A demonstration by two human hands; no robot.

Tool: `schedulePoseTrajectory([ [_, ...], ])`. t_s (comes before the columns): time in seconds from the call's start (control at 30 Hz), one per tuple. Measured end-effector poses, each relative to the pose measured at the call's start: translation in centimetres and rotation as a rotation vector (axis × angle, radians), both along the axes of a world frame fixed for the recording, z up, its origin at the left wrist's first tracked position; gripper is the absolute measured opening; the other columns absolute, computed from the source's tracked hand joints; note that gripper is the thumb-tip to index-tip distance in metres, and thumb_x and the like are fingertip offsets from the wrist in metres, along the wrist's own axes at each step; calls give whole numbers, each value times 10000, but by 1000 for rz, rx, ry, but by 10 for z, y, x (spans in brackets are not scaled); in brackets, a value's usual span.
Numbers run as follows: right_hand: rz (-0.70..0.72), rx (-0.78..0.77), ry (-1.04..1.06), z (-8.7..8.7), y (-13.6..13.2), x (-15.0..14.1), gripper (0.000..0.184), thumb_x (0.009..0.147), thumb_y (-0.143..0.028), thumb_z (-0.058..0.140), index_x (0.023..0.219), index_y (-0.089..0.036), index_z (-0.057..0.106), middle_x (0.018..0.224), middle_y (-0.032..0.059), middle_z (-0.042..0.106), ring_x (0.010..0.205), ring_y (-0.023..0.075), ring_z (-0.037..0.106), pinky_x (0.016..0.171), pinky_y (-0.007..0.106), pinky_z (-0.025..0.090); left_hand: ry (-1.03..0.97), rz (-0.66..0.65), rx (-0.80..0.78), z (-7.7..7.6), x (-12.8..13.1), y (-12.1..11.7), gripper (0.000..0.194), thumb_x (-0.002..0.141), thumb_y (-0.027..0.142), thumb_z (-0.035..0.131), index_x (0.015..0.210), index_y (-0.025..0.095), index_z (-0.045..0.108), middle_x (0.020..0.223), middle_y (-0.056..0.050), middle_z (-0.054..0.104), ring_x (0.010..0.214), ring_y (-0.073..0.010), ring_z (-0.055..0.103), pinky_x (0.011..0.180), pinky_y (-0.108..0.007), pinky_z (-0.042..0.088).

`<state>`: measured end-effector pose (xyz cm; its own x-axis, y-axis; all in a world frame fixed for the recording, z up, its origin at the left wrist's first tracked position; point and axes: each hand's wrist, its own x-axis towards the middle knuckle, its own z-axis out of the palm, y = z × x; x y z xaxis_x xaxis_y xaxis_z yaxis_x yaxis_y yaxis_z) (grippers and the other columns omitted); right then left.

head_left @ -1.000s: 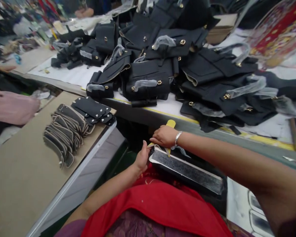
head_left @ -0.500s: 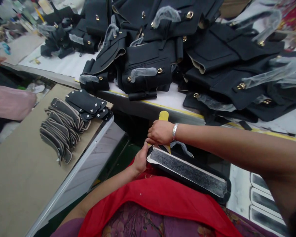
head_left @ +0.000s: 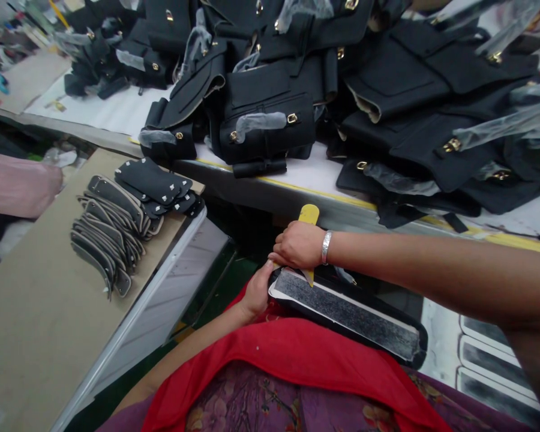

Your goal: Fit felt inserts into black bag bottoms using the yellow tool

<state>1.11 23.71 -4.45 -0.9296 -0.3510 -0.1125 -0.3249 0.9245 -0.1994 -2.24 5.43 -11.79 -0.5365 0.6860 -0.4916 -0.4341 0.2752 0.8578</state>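
My right hand (head_left: 299, 245) is closed round a flat yellow tool (head_left: 309, 214). Its rounded end sticks out above the fist, and its pointed end shows below, over the near corner of a black bag piece (head_left: 416, 354). That piece lies across my lap with a long grey-black panel (head_left: 346, 315), bordered in white, facing up. At its left end my left hand (head_left: 257, 291) grips the edge, thumb up and close to the right fist. The left fingers are mostly hidden under the piece. Part of a plastic-wrapped handle (head_left: 344, 276) shows behind it.
Black bags (head_left: 265, 129) with gold fittings and wrapped handles are heaped on the white table (head_left: 315, 171) ahead. Stacked curved leather pieces (head_left: 112, 234) lie on the brown board (head_left: 36, 312) at left. White-edged dark panels (head_left: 495, 360) sit at right. A pink-sleeved person (head_left: 20, 183) is far left.
My right hand has shifted slightly right with the yellow tool, whose pointed end now lies further over the grey-black panel. My left hand keeps its hold. The whole view has tilted a little.
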Motion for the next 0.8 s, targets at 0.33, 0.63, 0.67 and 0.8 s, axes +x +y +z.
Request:
schedulePoseTrajectory([
  [0.33,-241,-20,-83,2,-13,21,558,952,-423,197,764,-142,641,757,97,635,649,178,577,587,281,299,16,-54,93,11,-7,4,358,851,466,487,934,156,646,984,-45,646,956,-213,547,859,-288,392],
  [0.63,-383,-3,-224,1,-10,30,602,945,-475,154,787,-180,654,763,97,654,649,206,596,561,278,335,-243,-195,155,28,-13,18,314,816,422,535,1005,174,570,880,-28,597,794,-168,545,724,-258,412],
  [0.67,-385,-6,-229,2,-9,31,602,944,-479,158,782,-180,654,757,101,656,657,213,601,562,281,345,-236,-209,148,31,-15,19,307,811,419,538,995,175,568,868,-26,591,789,-166,542,720,-258,412],
  [0.8,-422,-41,-221,9,-14,46,570,940,-434,192,718,-195,660,688,103,654,616,228,619,524,302,372,-19,-311,68,48,-14,21,342,809,444,500,980,163,594,848,-41,583,786,-179,534,756,-309,429],
])
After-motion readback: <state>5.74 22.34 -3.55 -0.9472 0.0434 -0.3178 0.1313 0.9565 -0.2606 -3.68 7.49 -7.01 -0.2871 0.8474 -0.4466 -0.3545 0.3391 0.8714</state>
